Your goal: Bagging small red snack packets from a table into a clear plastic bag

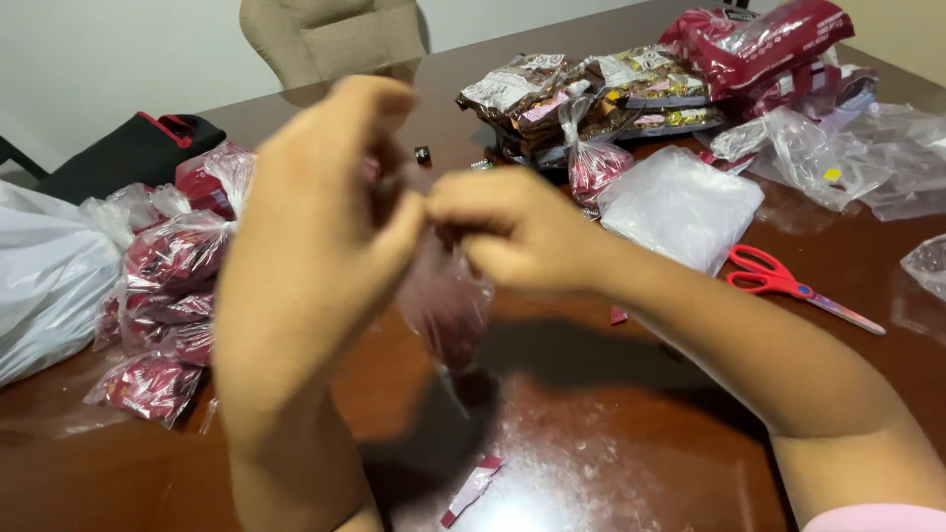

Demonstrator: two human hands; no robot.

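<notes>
Pinching together at the centre of the view, the left hand (315, 236) and the right hand (517, 232) are gripping the gathered neck of a small clear plastic bag filled with dark red pieces (445, 305), which is hanging blurred just below the knuckles above the brown wooden table (631, 433); the fingers of both hands are closing on its top. Lying at nine o'clock from the hands is a heap of tied clear bags of red sweets (168, 286). Resting at three o'clock are red-handled scissors (788, 286), and at two o'clock a flat stack of clear plastic bags (680, 205).
</notes>
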